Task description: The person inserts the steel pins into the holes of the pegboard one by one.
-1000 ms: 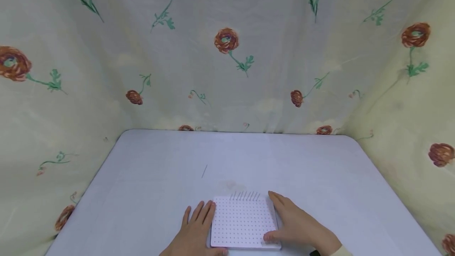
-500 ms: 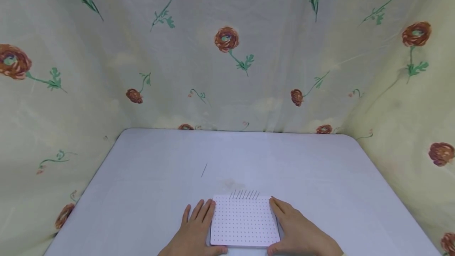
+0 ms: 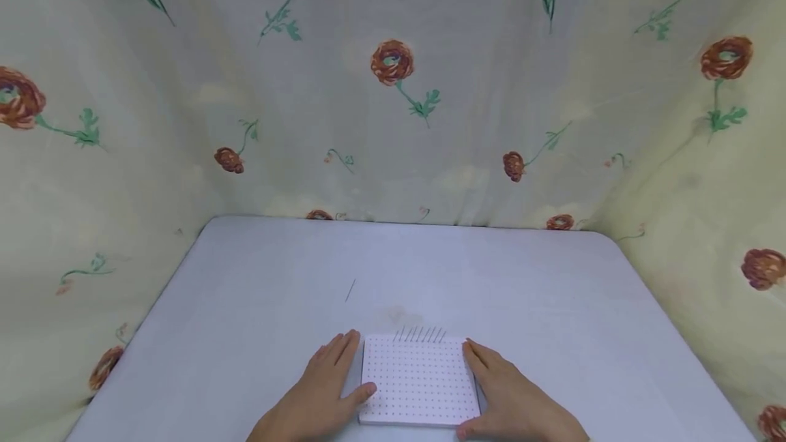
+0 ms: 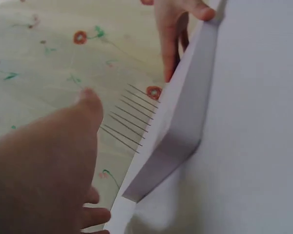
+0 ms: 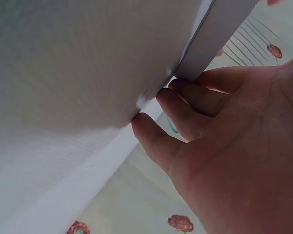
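Note:
A white pegboard (image 3: 420, 380) with rows of small holes lies on the table near its front. Several thin metal pins (image 3: 419, 334) stand in its back row, seen sideways in the left wrist view. My left hand (image 3: 319, 387) is at the board's left side, fingers extended, thumb over its left edge; in the left wrist view a gap shows between hand and board. My right hand (image 3: 512, 398) holds the board's right side, thumb at the front corner and index finger at the back corner. Its other fingertips (image 5: 141, 119) touch the tabletop in the right wrist view.
A single thin pin (image 3: 351, 290) lies loose on the white table (image 3: 245, 292), beyond the board to the left. Flower-printed curtains (image 3: 454, 121) enclose the table at the back and both sides.
My right thumb has moved from the board's top to its front corner. My left hand has shifted left, its fingers drawn away from the edge and its thumb raised from the front corner.

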`<state>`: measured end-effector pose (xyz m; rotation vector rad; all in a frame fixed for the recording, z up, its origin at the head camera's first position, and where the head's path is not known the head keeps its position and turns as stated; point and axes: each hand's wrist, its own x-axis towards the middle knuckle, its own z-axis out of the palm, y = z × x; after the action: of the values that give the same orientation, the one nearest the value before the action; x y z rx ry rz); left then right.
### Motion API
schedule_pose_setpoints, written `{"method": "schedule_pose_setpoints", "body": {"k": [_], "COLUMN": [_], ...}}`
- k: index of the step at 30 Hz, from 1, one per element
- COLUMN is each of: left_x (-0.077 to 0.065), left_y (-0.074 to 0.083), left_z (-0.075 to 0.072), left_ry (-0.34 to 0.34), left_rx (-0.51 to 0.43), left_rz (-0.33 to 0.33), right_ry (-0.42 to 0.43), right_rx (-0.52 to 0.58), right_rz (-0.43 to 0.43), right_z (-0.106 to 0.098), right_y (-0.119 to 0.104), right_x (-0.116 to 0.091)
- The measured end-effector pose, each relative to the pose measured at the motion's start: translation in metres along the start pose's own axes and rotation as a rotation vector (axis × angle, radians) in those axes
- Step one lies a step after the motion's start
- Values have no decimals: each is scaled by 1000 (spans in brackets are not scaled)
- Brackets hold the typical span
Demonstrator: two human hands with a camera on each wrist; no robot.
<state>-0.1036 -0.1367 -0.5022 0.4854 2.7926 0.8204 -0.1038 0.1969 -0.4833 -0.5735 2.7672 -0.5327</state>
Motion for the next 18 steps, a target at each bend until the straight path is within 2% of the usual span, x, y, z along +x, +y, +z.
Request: {"method": "schedule_pose_setpoints", "body": {"k": [5,7,13,18], "left_x": [20,33,70,94], "left_y": [-7,-13,-34,-38], "left_z": [-14,-23,-39,-41], "left_ry": [235,294,402,438], "left_rx": [8,11,44,62], "left_rz": [-41,-61,-130,-151], "right_ry": [6,8,-4,-7], "right_rx": [-13,-9,12,18], "right_rz": [-9,-19,-22,-17], "right_z": [-2,-3,-1,0], "right_y": [1,1,2,4], "right_x": [-1,0,1,-1]}}
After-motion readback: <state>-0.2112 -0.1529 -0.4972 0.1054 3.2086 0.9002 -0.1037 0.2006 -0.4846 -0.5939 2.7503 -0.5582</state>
